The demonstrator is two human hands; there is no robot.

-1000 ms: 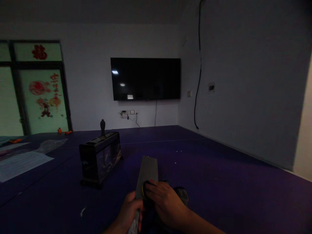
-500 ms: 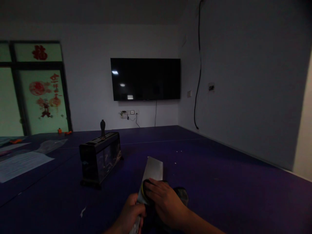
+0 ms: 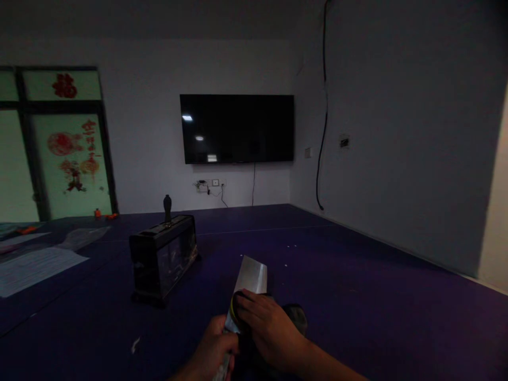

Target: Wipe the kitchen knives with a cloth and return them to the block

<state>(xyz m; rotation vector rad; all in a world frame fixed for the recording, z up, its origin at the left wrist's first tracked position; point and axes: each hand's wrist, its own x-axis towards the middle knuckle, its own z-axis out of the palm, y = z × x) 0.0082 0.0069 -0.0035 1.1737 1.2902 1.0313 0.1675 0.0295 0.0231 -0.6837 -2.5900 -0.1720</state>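
My left hand [image 3: 218, 346] is closed around the handle of a cleaver [image 3: 251, 275], whose broad metal blade points up and away from me. My right hand [image 3: 272, 325] lies over the blade's lower part, fingers curled on a round dark pad with a yellow edge [image 3: 234, 313]. This pad rests against the blade; its exact kind is unclear. Just behind my right wrist is a dark rounded object [image 3: 297, 316], partly hidden by the hand.
On the purple surface [image 3: 357, 317] stands a black box with clear sides [image 3: 177, 259], a dark vase-shaped piece [image 3: 167, 208] on top. White scraps [image 3: 135, 345] lie nearby. Papers [image 3: 42, 268] are at left. A television [image 3: 238, 128] hangs on the far wall.
The cleaver blade has shifted very slightly to the right and its tilt differs a little, catching more light. Both hands keep their holds.
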